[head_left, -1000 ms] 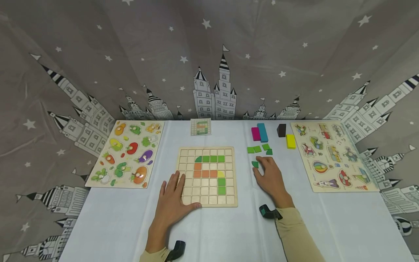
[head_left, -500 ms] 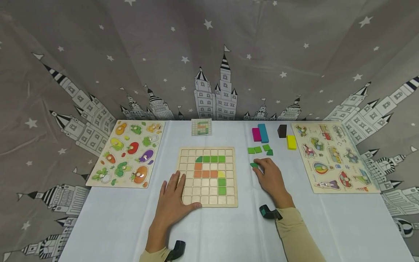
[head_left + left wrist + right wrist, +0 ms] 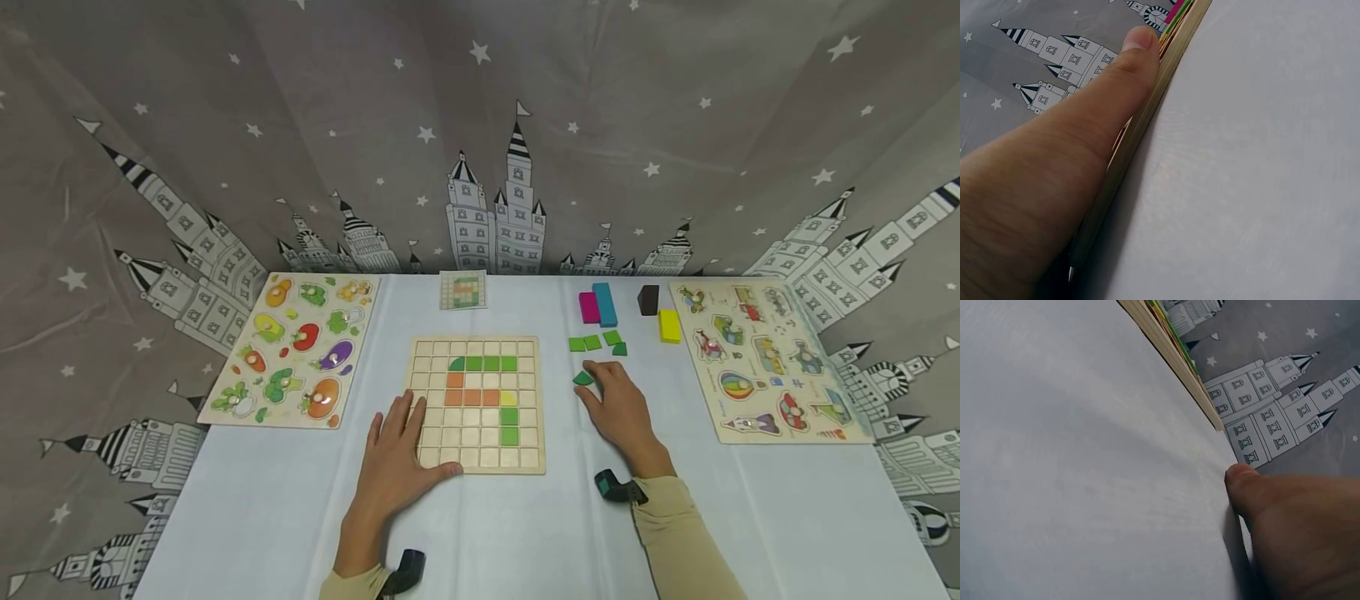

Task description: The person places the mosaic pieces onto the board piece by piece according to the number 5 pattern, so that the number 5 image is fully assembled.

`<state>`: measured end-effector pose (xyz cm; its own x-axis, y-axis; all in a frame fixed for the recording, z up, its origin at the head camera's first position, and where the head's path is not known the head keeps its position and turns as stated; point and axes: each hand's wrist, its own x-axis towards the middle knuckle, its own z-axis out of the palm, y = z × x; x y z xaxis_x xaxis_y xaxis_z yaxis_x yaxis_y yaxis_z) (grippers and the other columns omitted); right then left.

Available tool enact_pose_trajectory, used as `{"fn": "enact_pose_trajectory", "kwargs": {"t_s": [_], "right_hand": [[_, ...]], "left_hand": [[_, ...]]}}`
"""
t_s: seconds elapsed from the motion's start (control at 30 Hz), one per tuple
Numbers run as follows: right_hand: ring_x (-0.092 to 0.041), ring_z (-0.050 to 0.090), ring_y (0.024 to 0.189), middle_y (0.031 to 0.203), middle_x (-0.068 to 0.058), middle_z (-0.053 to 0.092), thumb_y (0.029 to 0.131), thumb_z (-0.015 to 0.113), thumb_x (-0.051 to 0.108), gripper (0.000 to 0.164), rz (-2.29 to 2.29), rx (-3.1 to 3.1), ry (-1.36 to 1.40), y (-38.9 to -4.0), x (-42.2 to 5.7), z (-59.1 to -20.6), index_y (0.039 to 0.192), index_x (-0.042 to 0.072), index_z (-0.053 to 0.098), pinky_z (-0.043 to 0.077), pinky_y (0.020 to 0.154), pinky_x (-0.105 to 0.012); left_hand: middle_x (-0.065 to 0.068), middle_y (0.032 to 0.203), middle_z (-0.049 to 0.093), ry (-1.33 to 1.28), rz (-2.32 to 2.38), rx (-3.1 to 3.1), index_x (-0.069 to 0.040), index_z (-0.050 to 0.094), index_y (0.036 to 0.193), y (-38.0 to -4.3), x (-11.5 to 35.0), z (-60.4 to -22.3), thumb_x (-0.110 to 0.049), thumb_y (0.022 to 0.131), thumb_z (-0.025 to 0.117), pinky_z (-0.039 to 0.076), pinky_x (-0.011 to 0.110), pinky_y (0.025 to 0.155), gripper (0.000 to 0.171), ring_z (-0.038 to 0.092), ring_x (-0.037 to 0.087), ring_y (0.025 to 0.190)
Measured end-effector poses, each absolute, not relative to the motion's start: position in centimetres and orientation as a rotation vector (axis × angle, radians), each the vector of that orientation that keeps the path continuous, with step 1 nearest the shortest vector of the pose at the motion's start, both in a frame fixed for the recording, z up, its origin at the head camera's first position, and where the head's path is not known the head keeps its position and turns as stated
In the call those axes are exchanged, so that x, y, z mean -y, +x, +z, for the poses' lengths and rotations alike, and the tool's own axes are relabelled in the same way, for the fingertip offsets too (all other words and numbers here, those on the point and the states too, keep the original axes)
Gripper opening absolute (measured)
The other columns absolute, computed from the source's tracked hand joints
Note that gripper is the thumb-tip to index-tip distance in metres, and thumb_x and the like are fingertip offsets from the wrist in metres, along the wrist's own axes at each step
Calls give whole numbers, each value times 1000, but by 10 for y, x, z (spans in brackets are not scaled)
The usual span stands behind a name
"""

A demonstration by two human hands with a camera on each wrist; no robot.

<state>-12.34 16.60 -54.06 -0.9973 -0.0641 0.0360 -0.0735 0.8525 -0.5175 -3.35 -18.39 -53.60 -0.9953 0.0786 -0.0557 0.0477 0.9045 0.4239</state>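
In the head view my left hand point(image 3: 397, 454) lies with fingers spread along the left edge of a wooden grid board point(image 3: 442, 458), its thumb at the front edge. The left wrist view has that thumb point(image 3: 1138, 50) against the board's side. Green, orange and yellow tiles sit in some of the board's squares, among them an orange tile point(image 3: 472, 397). To the right of the board, my right hand point(image 3: 621, 408) pinches a dark green quarter-circle tile point(image 3: 582, 378) between thumb and index finger. In the right wrist view the thumb point(image 3: 1247, 481) hides most of the tile.
Loose green tiles point(image 3: 592, 342) lie beyond my right hand. Behind them are magenta point(image 3: 589, 308), blue point(image 3: 604, 305), black point(image 3: 648, 300) and yellow point(image 3: 669, 326) blocks. A pattern card point(image 3: 462, 290) lies behind the board. Vegetable point(image 3: 247, 408) and vehicle point(image 3: 720, 367) puzzles flank it.
The dark green quarter-circle tile has been turned between my right thumb and index finger, tilting and then showing its face again. My left hand has stayed in place on the board.
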Motion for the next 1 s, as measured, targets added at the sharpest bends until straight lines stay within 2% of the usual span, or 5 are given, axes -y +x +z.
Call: {"fn": "enact_pose_trajectory", "kwargs": {"t_s": [0.23, 0.43, 0.7, 1.0], "right_hand": [[-32, 65, 111, 120, -15, 66, 95, 74, 26, 39, 842, 3016, 106, -125, -163, -538, 129, 7, 68, 55, 98, -49], [-28, 66, 105, 118, -12, 67, 95, 74, 27, 36, 859, 2995, 207, -121, -164, -541, 126, 9, 68, 57, 95, -46], [-16, 65, 105, 114, -1, 66, 93, 76, 25, 30, 1087, 2865, 530, -107, -146, -541, 121, 14, 70, 57, 93, -39], [-7, 64, 100, 111, 7, 65, 93, 75, 28, 27, 1057, 2718, 1115, -82, -119, -536, 119, 18, 73, 57, 87, -29]], "left_hand": [[15, 171, 17, 93, 663, -2997, -10, 26, 163, -33, 184, -537, -76, 69, 76, 8, 57, 127, 125, 17, 37, 159], [15, 172, 17, 97, 663, -3003, -10, 25, 163, -32, 185, -538, -76, 69, 76, 8, 57, 127, 125, 17, 37, 159], [15, 171, 18, 96, 676, -3009, -10, 26, 162, -33, 185, -536, -76, 69, 76, 9, 57, 127, 124, 18, 37, 158], [14, 172, 16, 93, 679, -2994, -11, 25, 163, -34, 184, -537, -76, 70, 75, 8, 57, 127, 124, 16, 36, 159]]}}
